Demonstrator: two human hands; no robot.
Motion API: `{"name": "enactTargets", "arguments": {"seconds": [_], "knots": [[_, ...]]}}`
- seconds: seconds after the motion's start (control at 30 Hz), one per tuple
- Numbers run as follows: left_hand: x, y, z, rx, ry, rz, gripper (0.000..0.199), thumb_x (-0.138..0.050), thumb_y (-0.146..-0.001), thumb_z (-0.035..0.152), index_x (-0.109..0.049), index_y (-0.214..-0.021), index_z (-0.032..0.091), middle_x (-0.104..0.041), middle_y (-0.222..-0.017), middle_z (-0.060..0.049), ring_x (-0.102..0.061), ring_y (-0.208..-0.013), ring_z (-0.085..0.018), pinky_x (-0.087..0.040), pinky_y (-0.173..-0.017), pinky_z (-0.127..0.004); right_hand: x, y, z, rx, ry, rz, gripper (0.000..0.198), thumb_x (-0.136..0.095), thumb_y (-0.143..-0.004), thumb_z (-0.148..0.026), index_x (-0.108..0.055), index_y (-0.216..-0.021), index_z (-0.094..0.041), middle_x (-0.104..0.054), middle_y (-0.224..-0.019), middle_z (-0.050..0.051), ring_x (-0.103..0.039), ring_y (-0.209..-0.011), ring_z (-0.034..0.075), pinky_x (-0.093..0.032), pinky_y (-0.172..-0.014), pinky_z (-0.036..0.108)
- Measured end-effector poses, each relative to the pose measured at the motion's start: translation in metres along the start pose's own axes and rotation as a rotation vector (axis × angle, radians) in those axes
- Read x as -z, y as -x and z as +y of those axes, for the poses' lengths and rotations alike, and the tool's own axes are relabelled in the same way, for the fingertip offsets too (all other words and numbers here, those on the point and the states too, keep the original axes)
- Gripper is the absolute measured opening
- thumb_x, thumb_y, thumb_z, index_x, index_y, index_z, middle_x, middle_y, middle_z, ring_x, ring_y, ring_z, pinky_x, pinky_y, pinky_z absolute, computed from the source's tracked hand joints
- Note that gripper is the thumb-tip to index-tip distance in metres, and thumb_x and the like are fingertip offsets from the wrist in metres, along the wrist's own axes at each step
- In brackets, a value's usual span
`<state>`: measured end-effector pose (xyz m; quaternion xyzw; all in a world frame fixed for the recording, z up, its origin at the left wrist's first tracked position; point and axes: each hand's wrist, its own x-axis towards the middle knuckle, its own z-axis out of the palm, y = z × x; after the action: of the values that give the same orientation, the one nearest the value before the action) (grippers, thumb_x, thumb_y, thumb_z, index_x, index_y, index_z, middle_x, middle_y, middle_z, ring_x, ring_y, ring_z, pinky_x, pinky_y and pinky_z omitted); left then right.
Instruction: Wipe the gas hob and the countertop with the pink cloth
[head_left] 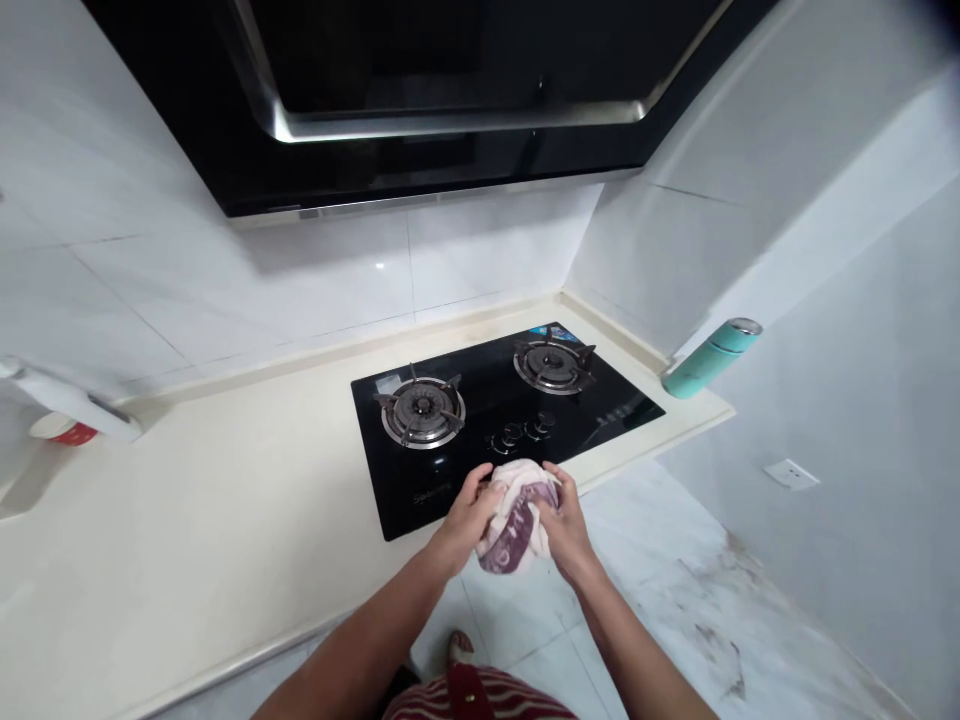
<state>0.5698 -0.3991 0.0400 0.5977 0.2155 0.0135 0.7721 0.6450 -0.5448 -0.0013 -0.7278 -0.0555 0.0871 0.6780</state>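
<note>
A bunched cloth (516,530), white with a purple patterned band, is held between my two hands in front of the gas stove. My left hand (471,520) grips its left side, the thumb lying over the folds. On the other side my right hand (562,520) closes on the cloth, thumb on top. Both hands are just off the front edge of the black glass cooktop (465,490), near its two control knobs (525,432). Underneath the cloth, the fingertips are partly hidden.
The left burner (424,410) and right burner (555,365) carry raised pan supports. A teal flask (712,358) stands at the counter's right end. At far left are a white device (71,400) and a red-and-white cup (64,430). A black range hood (435,160) hangs above the cream counter (225,500).
</note>
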Motion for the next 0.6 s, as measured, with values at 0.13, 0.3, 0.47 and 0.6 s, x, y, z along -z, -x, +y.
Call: {"name": "enactTargets", "arguments": {"seconds": [0.13, 0.3, 0.47, 0.6], "knots": [[0.056, 0.009, -0.018, -0.255, -0.460, 0.350, 0.052, -0.068, -0.079, 0.038, -0.057, -0.128, 0.024, -0.051, -0.133, -0.011, -0.059, -0.109, -0.021, -0.052, -0.088, -0.037, -0.028, -0.052, 0.011, 0.110, 0.450, -0.093, 0.072, -0.063, -0.076, -0.054, -0.045, -0.139, -0.022, -0.047, -0.141, 0.015, -0.044, -0.131, 0.032, -0.038, -0.108, 0.054], [0.131, 0.049, -0.061, -0.404, -0.787, 0.508, 0.030, -0.056, -0.087, 0.038, -0.064, -0.112, 0.023, -0.062, -0.109, -0.008, -0.062, -0.099, -0.022, -0.055, -0.084, -0.040, -0.092, -0.030, 0.020, 0.025, 1.035, -0.288, 0.090, -0.070, -0.072, -0.059, -0.036, -0.151, -0.029, -0.016, -0.162, 0.017, -0.013, -0.145, 0.048, -0.019, -0.107, 0.072], [0.174, 0.075, -0.083, -0.427, -1.099, 0.654, 0.024, -0.055, -0.087, 0.032, -0.068, -0.106, 0.023, -0.065, -0.110, -0.010, -0.061, -0.105, -0.027, -0.052, -0.090, -0.045, -0.123, 0.051, 0.022, 0.422, 1.018, -0.688, 0.076, -0.073, -0.073, -0.045, -0.045, -0.144, -0.035, -0.029, -0.156, 0.014, -0.035, -0.132, 0.041, -0.030, -0.105, 0.061], [0.198, 0.085, -0.091, -0.278, -1.309, 0.681, 0.026, -0.053, -0.087, 0.028, -0.068, -0.109, 0.023, -0.065, -0.118, -0.011, -0.059, -0.111, -0.029, -0.050, -0.087, -0.044, -0.094, 0.077, 0.030, 0.578, 0.939, -0.944, 0.076, -0.075, -0.072, -0.034, -0.047, -0.143, -0.036, -0.039, -0.151, 0.010, -0.041, -0.126, 0.034, -0.033, -0.107, 0.053]]}}
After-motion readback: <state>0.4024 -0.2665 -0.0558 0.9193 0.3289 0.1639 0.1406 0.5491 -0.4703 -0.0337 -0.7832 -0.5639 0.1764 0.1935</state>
